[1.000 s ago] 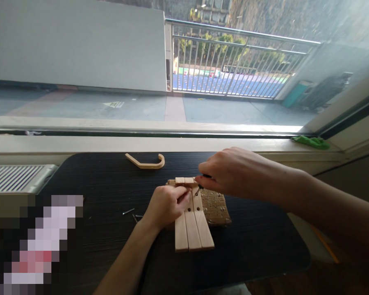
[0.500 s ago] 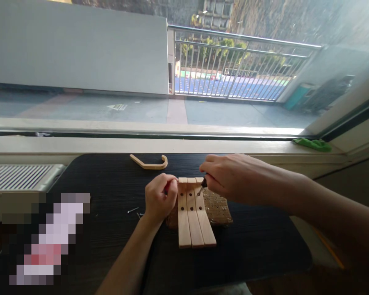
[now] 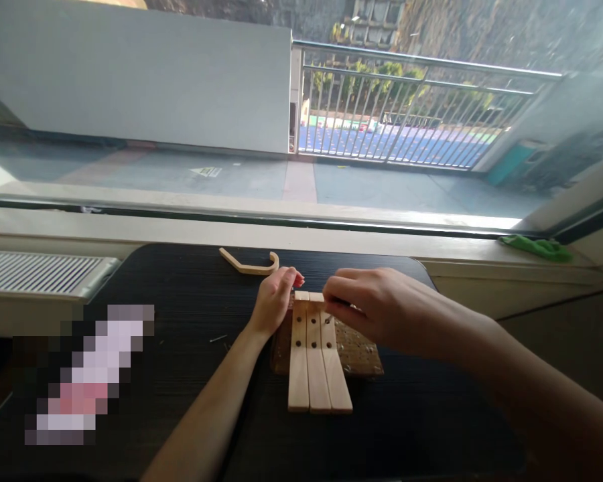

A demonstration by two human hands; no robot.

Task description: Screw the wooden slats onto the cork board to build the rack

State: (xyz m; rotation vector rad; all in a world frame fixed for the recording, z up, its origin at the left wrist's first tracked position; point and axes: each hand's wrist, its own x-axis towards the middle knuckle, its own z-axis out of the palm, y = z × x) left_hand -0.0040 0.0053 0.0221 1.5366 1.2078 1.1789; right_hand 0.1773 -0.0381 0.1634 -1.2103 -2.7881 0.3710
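Note:
Three light wooden slats (image 3: pixel 317 378) lie side by side, joined to an upright part at their far end and dotted with several dark holes or screw heads. They rest partly on a block wrapped in brown packing (image 3: pixel 359 351). My right hand (image 3: pixel 366 301) is closed over the far right of the slats, fingers pinched around a screwdriver mostly hidden by the hand, its tip near the upper right hole. Beside the far left corner, my left hand (image 3: pixel 277 300) is curled with thumb and fingertips together; what they hold, if anything, cannot be made out.
A hook-shaped wooden piece (image 3: pixel 251 268) lies at the back of the black table (image 3: pixel 181 288). Left of my forearm is a small screw (image 3: pixel 218 339). A blurred-out object (image 3: pixel 90 375) sits at the left. A green cloth (image 3: pixel 537 248) lies on the windowsill (image 3: pixel 372 244).
My left hand has shifted up and away from the slats' left edge, its fingertips now raised. My right hand has dropped slightly, hiding the screwdriver handle that showed before. The view has tilted a little.

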